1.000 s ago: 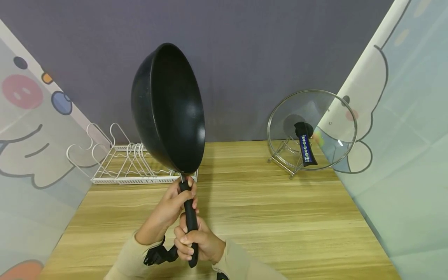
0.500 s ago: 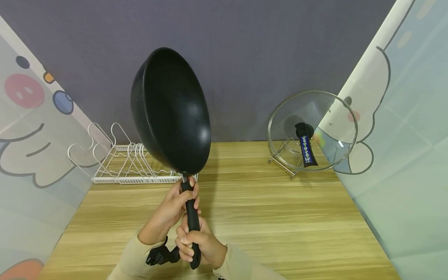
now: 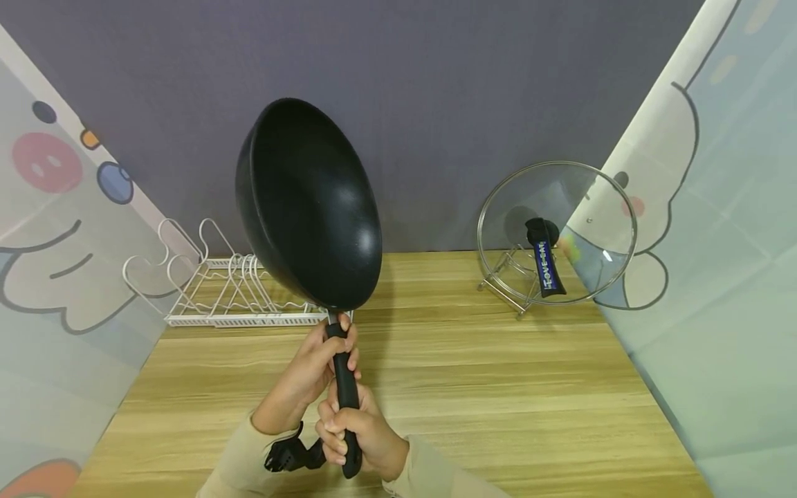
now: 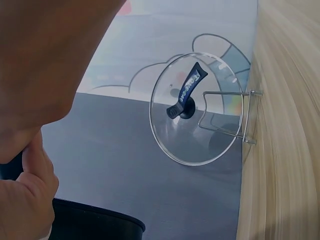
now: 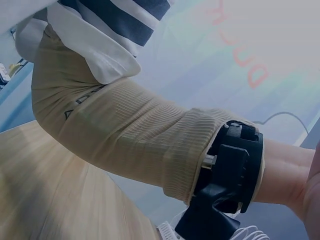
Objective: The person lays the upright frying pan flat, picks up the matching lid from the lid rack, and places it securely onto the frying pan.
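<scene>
A deep black wok (image 3: pixel 317 207) is held up at the centre of the head view, its bowl tilted with the inside facing right and toward me. My left hand (image 3: pixel 315 363) grips the upper part of its black handle, just below the bowl. Lower down, my right hand (image 3: pixel 360 429) wraps round the handle near its end. In the left wrist view, part of the wok's rim (image 4: pixel 100 220) shows at the bottom beside the fingers. The right wrist view mostly shows the right sleeve (image 5: pixel 145 140) and a black wrist strap.
A white wire dish rack (image 3: pixel 249 320) stands at the back left, partly hidden behind the wok. At the back right, a glass lid (image 3: pixel 579 207) with a black handle leans upright in a small metal stand (image 3: pixel 507 294). A grey wall backs the wooden table (image 3: pixel 498 387).
The wok has turned so more of its inside faces me, and its bowl has sunk slightly. Both hands have shifted a little right with the handle, keeping their grip.
</scene>
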`<action>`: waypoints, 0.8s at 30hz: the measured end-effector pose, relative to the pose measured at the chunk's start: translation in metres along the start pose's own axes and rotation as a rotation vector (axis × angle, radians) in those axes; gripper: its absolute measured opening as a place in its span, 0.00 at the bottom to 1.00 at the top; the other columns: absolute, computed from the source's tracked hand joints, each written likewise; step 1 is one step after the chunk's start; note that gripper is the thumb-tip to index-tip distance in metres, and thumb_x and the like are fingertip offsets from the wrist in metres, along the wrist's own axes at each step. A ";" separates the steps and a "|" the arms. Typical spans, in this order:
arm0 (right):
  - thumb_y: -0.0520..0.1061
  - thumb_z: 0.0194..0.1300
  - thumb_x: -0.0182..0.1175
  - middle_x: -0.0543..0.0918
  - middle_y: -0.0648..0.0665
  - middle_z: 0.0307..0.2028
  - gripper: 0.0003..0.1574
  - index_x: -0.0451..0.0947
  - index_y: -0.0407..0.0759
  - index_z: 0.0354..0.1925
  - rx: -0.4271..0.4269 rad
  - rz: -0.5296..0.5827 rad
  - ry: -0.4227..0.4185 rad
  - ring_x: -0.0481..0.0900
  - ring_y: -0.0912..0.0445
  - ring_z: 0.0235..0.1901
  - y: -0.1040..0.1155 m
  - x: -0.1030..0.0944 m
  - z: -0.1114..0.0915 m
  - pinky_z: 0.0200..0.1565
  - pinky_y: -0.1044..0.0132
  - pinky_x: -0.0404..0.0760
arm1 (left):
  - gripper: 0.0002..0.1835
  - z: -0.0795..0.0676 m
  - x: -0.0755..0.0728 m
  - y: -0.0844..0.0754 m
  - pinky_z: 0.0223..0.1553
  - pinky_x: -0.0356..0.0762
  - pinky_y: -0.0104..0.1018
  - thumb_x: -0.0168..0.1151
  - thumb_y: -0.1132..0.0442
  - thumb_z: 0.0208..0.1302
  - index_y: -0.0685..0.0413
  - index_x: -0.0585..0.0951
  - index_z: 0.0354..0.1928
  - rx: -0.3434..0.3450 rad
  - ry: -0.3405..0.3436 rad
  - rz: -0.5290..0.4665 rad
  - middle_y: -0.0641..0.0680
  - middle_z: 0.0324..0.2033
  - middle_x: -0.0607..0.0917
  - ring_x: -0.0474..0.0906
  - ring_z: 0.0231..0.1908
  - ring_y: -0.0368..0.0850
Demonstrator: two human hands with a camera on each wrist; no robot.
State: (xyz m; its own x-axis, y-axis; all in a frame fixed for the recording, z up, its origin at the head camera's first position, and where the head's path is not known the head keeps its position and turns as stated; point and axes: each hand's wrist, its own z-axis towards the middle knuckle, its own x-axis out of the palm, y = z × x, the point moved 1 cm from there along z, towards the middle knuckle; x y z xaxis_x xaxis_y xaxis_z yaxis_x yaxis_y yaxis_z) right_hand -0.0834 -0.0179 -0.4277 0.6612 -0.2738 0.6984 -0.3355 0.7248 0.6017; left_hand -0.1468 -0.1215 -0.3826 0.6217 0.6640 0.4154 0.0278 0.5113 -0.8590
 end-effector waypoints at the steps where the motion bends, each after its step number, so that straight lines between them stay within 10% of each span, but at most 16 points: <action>1: 0.30 0.53 0.40 0.65 0.56 0.17 0.15 0.62 0.50 0.32 0.003 -0.005 -0.007 0.62 0.67 0.12 0.000 0.000 0.000 0.13 0.77 0.63 | 0.13 0.000 0.000 0.000 0.32 0.81 0.30 0.35 0.78 0.62 0.53 0.61 0.42 0.000 0.001 -0.007 0.46 0.29 0.73 0.76 0.26 0.36; 24: 0.28 0.54 0.38 0.66 0.57 0.17 0.16 0.62 0.50 0.29 -0.021 -0.067 -0.040 0.65 0.68 0.12 0.005 0.000 -0.010 0.11 0.76 0.62 | 0.12 -0.001 0.006 0.009 0.35 0.80 0.31 0.35 0.77 0.65 0.53 0.59 0.44 -0.032 0.000 -0.101 0.47 0.29 0.74 0.77 0.27 0.36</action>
State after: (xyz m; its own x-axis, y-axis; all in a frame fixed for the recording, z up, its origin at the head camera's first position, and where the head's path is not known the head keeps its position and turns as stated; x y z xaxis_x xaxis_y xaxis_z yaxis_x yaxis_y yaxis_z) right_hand -0.0782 -0.0080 -0.4283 0.6543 -0.3470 0.6720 -0.2767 0.7171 0.6397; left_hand -0.1420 -0.1133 -0.3874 0.6146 0.6098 0.5003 0.1152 0.5581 -0.8218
